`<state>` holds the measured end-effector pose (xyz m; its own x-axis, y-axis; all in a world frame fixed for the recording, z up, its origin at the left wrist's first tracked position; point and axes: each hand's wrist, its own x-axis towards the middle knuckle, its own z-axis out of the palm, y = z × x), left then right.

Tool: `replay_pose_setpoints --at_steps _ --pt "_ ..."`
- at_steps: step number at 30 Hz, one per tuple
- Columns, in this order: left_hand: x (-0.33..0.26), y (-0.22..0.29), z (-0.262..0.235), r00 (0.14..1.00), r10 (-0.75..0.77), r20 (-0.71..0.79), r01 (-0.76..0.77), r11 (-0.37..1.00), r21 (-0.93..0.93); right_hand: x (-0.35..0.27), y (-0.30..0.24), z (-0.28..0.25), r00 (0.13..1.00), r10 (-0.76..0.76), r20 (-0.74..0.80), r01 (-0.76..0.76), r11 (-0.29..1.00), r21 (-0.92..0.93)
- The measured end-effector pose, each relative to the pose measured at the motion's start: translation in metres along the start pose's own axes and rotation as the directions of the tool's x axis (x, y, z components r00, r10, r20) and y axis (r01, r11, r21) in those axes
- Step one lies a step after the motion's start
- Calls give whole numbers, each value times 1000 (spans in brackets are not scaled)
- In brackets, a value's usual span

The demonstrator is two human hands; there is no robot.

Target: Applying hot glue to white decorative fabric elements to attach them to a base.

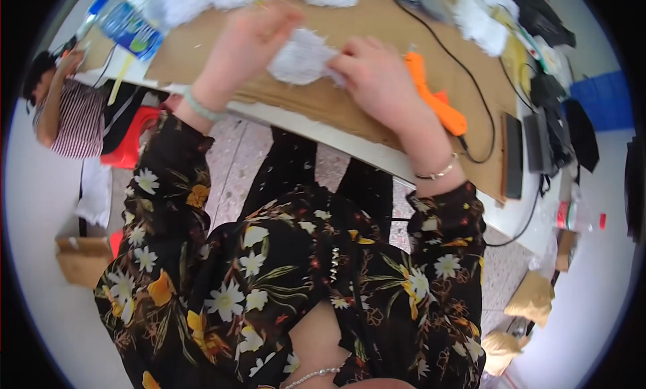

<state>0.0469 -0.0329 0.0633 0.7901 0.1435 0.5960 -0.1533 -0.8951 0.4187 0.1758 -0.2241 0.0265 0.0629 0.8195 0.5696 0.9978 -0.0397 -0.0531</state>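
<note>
A small piece of white fluffy fabric lies over the cardboard between my hands. My right hand is closed, its thumb and fingertips pinching the right edge of the fluffy fabric. Just above the fabric's upper left side, my left hand is raised with its fingers drawn together. Whatever those fingers hold, if anything, is too small or blurred to make out. Beside my right hand rests an orange glue gun, its black cord running off to the right.
Brown cardboard covers the white table. White fluffy pieces are heaped along the far side. A blue-capped plastic bottle lies at the far left, near a person in a striped top. A dark oblong block stands at the right edge.
</note>
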Motion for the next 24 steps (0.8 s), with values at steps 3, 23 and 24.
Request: replay_pose_setpoints --at_steps 3,23,24 --pt "-24 12 9 977 95 192 -103 994 29 3 0 -4 1000 23 21 -23 999 -28" --pt "-16 12 30 918 247 309 -291 951 105 -7 24 -36 978 183 102 -154 958 -242" --pt "-17 11 31 906 281 318 -331 936 118 -6 23 -38 983 173 63 -161 975 -155"
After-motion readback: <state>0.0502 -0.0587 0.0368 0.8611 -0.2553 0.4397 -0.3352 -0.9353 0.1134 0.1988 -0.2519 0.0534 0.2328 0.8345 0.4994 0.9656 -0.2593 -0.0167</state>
